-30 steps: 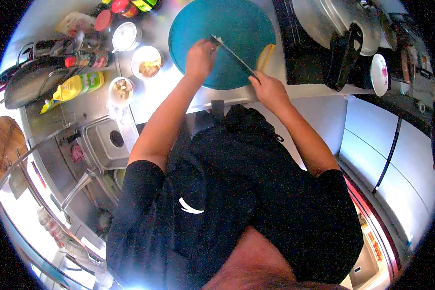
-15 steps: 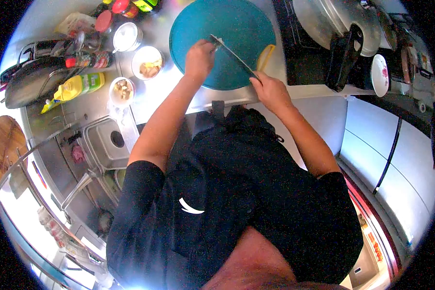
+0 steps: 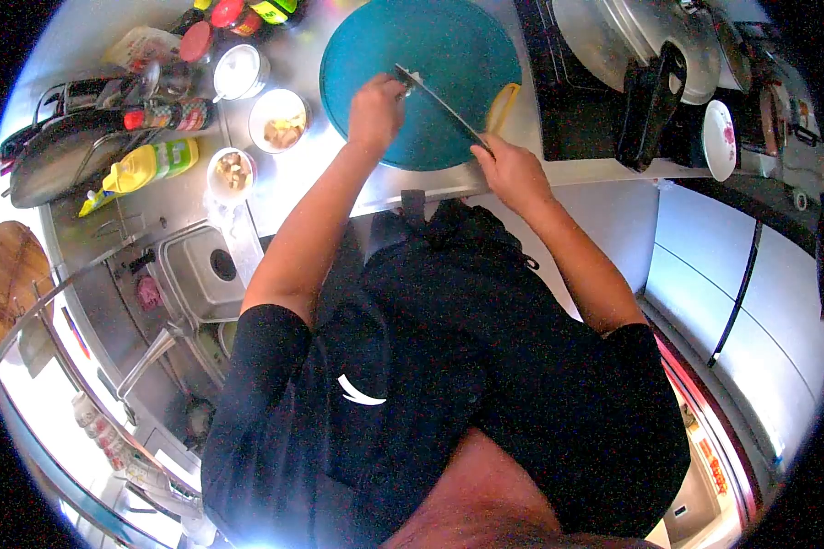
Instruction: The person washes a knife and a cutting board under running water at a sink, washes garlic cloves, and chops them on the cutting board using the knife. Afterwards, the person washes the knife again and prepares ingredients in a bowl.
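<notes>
My right hand (image 3: 513, 171) is closed round the handle of a kitchen knife (image 3: 444, 108), whose blade slants up and left over a round teal cutting board (image 3: 467, 46). Beside the blade's far end, my left hand (image 3: 376, 110) has its fingers curled down on the board. Whatever those fingers hold is hidden. Small white pieces (image 3: 416, 80) lie at the blade, just right of the left fingertips; their kind is too small to tell. A yellow curved object (image 3: 503, 108), perhaps a handle, rests at the board's right edge.
Left of the board stand a bowl of pale yellow pieces (image 3: 281, 123), a bowl of brownish chunks (image 3: 233, 174) and a white bowl (image 3: 240, 71). A yellow bottle (image 3: 151, 169) lies near the sink (image 3: 201, 274). On the right is a lidded pan with a black handle (image 3: 655, 105).
The knife's far end and my left hand have shifted very slightly left. More of the white pieces shows beside the blade. My right hand stays nearly in place.
</notes>
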A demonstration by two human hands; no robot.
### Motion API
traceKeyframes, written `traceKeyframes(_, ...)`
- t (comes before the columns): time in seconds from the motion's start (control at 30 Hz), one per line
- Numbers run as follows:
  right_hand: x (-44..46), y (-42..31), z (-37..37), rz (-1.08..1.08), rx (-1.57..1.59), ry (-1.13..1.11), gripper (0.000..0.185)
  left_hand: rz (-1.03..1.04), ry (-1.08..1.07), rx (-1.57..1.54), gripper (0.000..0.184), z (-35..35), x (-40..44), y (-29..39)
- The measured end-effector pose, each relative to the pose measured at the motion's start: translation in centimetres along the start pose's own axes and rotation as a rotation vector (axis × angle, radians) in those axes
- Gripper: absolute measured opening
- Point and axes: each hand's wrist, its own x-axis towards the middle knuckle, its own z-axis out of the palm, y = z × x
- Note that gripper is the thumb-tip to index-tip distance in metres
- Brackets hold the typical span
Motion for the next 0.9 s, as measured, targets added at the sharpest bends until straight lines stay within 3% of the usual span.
traceKeyframes(0.23, 0.3, 0.3, 1.3, 0.041, -0.078, -0.025, 0.036, 0.006, 0.033, -0.099, 0.009, -0.2, -0.3, 0.1)
traceKeyframes(0.9, -0.2, -0.1, 1.0, 0.054, -0.019, -0.019, 0.035, 0.027, 0.071, -0.012, 0.008, 0.0, -0.2, -0.2)
